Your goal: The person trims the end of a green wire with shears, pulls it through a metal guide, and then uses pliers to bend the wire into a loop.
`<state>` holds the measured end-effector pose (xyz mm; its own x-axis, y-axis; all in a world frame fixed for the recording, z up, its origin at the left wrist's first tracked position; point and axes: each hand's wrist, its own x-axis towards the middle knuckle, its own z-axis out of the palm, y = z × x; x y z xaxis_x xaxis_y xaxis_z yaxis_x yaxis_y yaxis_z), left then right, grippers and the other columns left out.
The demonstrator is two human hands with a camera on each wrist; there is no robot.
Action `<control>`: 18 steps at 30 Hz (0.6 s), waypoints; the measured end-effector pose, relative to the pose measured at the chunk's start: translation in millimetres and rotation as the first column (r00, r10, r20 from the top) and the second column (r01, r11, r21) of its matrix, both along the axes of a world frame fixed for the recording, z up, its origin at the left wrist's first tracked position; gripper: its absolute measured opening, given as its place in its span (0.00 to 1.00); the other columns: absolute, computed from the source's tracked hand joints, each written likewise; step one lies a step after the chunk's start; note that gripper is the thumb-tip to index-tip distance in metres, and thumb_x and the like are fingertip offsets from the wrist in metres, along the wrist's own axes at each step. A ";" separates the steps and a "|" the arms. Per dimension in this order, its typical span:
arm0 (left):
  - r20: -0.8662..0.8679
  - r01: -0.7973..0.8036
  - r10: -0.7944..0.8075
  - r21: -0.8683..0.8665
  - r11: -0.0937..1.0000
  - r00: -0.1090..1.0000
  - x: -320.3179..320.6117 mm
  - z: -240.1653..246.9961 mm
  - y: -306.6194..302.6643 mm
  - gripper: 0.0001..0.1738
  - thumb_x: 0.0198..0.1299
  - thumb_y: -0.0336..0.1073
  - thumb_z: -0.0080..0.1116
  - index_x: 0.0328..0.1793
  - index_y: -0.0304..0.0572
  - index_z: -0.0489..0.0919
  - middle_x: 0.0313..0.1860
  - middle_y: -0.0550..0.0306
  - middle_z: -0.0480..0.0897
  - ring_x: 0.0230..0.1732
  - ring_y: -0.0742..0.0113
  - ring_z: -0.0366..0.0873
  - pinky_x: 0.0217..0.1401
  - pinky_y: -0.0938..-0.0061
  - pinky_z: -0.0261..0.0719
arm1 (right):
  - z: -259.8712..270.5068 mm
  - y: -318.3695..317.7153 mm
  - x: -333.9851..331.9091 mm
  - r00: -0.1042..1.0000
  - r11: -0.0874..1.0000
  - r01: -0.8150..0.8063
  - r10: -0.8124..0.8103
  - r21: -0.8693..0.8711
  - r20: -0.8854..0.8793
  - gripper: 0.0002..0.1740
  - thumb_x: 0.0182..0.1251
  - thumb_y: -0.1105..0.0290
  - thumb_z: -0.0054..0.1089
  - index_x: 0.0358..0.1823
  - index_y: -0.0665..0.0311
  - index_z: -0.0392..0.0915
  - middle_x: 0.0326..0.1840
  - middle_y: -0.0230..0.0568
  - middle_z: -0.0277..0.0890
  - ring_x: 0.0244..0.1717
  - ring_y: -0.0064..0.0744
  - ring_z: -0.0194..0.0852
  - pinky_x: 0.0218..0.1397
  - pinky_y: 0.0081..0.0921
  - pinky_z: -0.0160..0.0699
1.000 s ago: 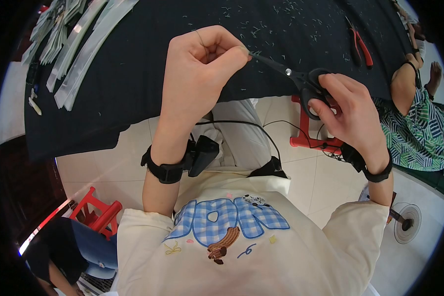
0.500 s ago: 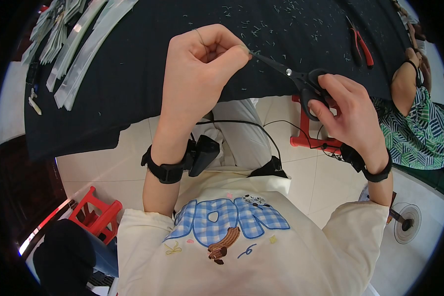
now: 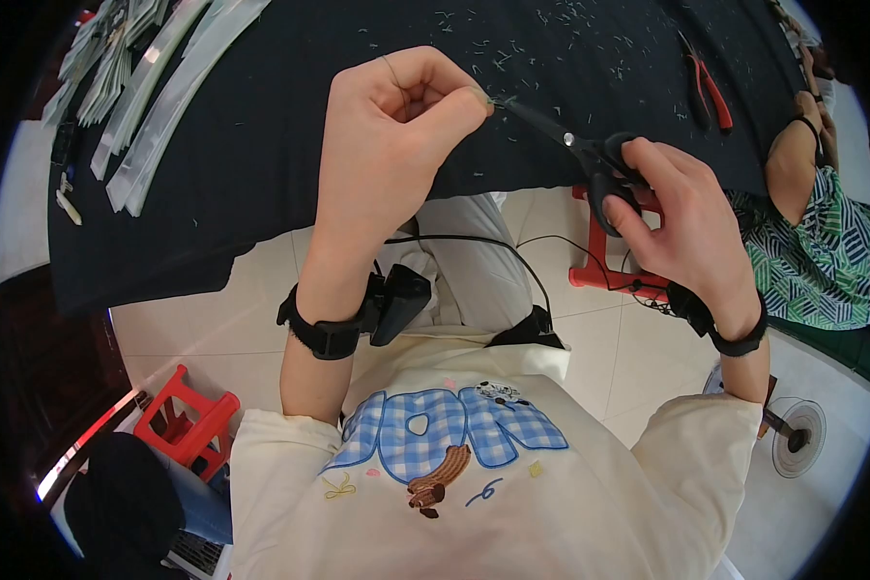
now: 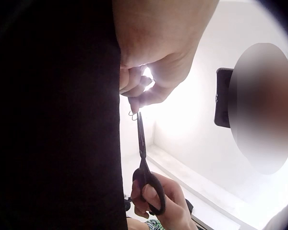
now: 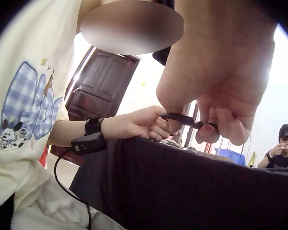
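My left hand [image 3: 391, 135] is raised over the black cloth, thumb and forefinger pinching a small thing mostly hidden by the fingertips. A thin, curled, thread-like end [image 4: 133, 115] sticks out from the pinch in the left wrist view. My right hand [image 3: 686, 217] holds black-handled scissors [image 3: 604, 174], with the thumb in one loop and fingers at the other. Their dark blades [image 3: 536, 121] point left, tips close to the left fingertips. In the right wrist view, the scissors' handle [image 5: 182, 119] shows between the right thumb and fingers.
Short pale clippings [image 3: 512, 48] lie scattered on the black cloth [image 3: 261, 145]. Red-handled pliers [image 3: 713, 97] lie at the right, clear plastic strips [image 3: 169, 116] at the left. Another person's patterned clothing [image 3: 812, 251] shows at the right edge. Red stools [image 3: 188, 420] stand on the floor.
The scissor blades have turned slightly and now show a broader, lighter face near the left fingertips. Both hands stay almost in place. A person at the lower left has shifted.
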<state>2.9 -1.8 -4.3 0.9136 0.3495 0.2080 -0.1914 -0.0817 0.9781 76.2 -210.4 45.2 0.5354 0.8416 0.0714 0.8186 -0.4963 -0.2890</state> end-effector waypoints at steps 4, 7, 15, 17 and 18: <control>-0.003 0.002 -0.002 -0.014 1.000 1.000 0.3 0.2 0.2 0.06 0.49 0.30 0.52 0.26 0.35 0.78 0.16 0.67 0.71 0.15 0.86 0.54 0.18 0.86 0.46 | -1.2 0.2 0.9 1.000 1.000 -0.018 0.018 0.000 0.018 0.14 0.49 0.69 0.62 0.29 0.66 0.66 0.18 0.42 0.65 0.24 0.42 0.67 0.27 0.32 0.66; -0.007 0.007 -0.007 -0.017 1.000 1.000 -0.3 1.1 0.2 0.06 0.49 0.30 0.52 0.27 0.35 0.78 0.16 0.67 0.71 0.15 0.86 0.53 0.18 0.86 0.46 | -1.7 0.7 0.9 1.000 1.000 -0.019 0.019 0.001 0.016 0.14 0.49 0.69 0.62 0.29 0.66 0.66 0.19 0.43 0.65 0.24 0.43 0.67 0.27 0.32 0.67; -0.009 -0.014 0.014 0.006 1.000 1.000 -0.6 -0.2 0.0 0.06 0.50 0.30 0.52 0.27 0.35 0.78 0.16 0.68 0.70 0.15 0.86 0.53 0.17 0.85 0.45 | -1.9 0.3 2.9 0.998 0.998 -0.056 0.056 0.008 0.023 0.14 0.48 0.70 0.62 0.29 0.67 0.66 0.19 0.44 0.65 0.24 0.44 0.67 0.27 0.33 0.67; -0.004 -0.013 0.014 0.017 1.000 1.000 -0.9 -0.2 0.2 0.06 0.50 0.30 0.52 0.27 0.35 0.78 0.16 0.68 0.70 0.15 0.86 0.53 0.17 0.85 0.45 | -2.2 0.1 2.6 0.998 0.998 -0.063 0.063 0.012 0.025 0.14 0.48 0.70 0.62 0.28 0.67 0.66 0.19 0.44 0.65 0.24 0.44 0.67 0.27 0.33 0.66; -0.005 -0.014 0.014 0.019 1.000 1.000 -1.0 -0.4 0.2 0.06 0.50 0.30 0.52 0.27 0.35 0.78 0.16 0.68 0.70 0.15 0.86 0.53 0.17 0.85 0.45 | -2.3 0.1 1.9 0.998 0.998 -0.061 0.061 0.018 0.024 0.13 0.49 0.70 0.62 0.28 0.67 0.66 0.19 0.44 0.64 0.23 0.44 0.67 0.26 0.33 0.66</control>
